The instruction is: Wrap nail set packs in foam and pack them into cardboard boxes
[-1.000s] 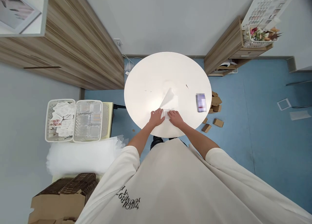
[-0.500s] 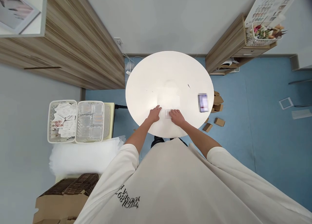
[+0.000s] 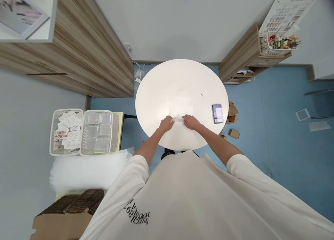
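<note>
Near the front edge of the round white table (image 3: 182,76), a small clear-and-whitish plastic box (image 3: 178,119) spans the gap between my two hands. My left hand (image 3: 166,124) closes on its left end, fingers bent. On the opposite end, my right hand (image 3: 191,122) pinches it with curled fingers. The box looks tilted, and a whitish layer, perhaps a thin sheet, seems to lie against it; its details are too small to make out. Just beyond the hands, a faint pale rectangle (image 3: 182,110) shows on the tabletop, hard to tell from the surface.
A purple-and-white pack or phone (image 3: 217,113) lies at the table's right. To the left are a white basket of cards (image 3: 68,128), a basket of clear boxes (image 3: 97,132), stacked translucent sheets (image 3: 86,174) and cardboard (image 3: 62,226). Small brown boxes (image 3: 234,133) lie on the floor.
The box lay flat under my right fingers, with my left hand apart from it. Now both hands hold its ends, and it has moved slightly forward and tilted.
</note>
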Tool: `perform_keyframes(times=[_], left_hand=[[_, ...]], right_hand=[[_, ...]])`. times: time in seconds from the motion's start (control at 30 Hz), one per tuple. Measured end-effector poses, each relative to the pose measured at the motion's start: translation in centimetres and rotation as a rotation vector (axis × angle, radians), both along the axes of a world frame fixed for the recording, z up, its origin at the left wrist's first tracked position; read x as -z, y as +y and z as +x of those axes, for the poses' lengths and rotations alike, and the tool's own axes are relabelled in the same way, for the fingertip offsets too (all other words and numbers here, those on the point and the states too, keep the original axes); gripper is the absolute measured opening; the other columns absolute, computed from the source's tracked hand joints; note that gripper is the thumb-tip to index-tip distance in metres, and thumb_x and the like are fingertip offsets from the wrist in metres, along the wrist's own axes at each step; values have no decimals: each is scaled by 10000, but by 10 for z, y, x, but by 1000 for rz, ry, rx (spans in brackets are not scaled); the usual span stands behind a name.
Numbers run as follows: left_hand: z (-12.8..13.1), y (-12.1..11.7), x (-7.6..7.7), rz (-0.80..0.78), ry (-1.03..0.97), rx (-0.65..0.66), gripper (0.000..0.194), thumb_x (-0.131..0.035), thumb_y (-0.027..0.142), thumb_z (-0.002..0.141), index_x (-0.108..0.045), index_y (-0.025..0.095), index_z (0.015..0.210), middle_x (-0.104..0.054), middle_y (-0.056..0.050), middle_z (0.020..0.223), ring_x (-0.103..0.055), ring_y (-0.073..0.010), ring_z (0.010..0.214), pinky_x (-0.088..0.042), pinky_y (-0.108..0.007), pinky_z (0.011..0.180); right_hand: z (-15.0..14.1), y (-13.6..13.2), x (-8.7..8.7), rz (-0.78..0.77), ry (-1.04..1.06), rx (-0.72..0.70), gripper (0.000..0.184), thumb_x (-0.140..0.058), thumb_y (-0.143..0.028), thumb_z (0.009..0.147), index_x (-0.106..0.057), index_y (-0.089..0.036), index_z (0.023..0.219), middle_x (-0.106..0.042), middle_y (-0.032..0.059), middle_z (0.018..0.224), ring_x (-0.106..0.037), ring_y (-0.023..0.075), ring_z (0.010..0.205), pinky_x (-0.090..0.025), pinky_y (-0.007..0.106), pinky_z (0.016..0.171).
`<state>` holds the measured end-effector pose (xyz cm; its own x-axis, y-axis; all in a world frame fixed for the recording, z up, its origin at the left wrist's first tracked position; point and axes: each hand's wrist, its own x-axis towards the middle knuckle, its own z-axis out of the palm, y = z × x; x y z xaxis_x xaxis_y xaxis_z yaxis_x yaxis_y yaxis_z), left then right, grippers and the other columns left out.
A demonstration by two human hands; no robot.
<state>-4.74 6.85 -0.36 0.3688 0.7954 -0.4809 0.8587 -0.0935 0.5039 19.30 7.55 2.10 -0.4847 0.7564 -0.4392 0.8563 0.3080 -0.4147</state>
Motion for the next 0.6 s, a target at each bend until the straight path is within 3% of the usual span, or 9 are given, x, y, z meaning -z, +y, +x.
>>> perform_keyframes(times=[0.13, 0.2, 0.27, 0.37, 0.47, 0.6], left_hand=[[10, 6, -1, -41, 50, -166, 345, -333, 384, 1043, -579, 244, 1240, -622, -101, 1301, -599, -260, 1204, -479, -425, 1008], [13, 7, -7, 9, 78, -231, 384, -385, 342, 1022, -503, 226, 1369, -595, -135, 1356, -579, -285, 1242, -469, -450, 1019], [18, 6, -16, 166, 92, -246, 502, -419, 251, 988, -395, 184, 1485, -473, -179, 1507, -485, -316, 1366, -408, -497, 1091], [29, 2, -27, 366, 45, -37, 607, -389, 114, 936, -347, 166, 1539, -311, -166, 1630, -265, -307, 1525, -223, -546, 1213], [44, 1, -27, 370, -18, 206, 668, -371, 56, 900, -352, 196, 1553, -374, -145, 1604, -264, -278, 1533, -144, -552, 1243], [56, 3, -13, 293, 48, 235, 745, -449, 109, 878, -276, 196, 1597, -439, -167, 1562, -297, -319, 1518, -131, -606, 1235]], right_hand=[[1, 15, 1, -106, -12, 40, 390, -409, -264, 1010, -546, -193, 1368, -642, 138, 1254, -624, 302, 1040, -446, 402, 890], [2, 20, 3, -171, -18, 60, 408, -416, -274, 1011, -527, -212, 1398, -640, 125, 1287, -637, 296, 1010, -457, 396, 864], [4, 23, 6, -203, -20, 83, 422, -408, -277, 1015, -513, -219, 1420, -631, 124, 1317, -639, 296, 1010, -461, 392, 849], [8, 26, 9, -197, -21, 117, 436, -411, -277, 1017, -503, -220, 1439, -630, 135, 1307, -637, 294, 1013, -460, 386, 848], [10, 29, 14, -158, -16, 137, 434, -429, -280, 1015, -513, -237, 1439, -648, 135, 1223, -632, 285, 986, -458, 383, 852], [9, 29, 23, -59, -12, 158, 401, -445, -298, 1014, -567, -262, 1395, -621, 143, 1201, -582, 301, 1056, -433, 419, 926]])
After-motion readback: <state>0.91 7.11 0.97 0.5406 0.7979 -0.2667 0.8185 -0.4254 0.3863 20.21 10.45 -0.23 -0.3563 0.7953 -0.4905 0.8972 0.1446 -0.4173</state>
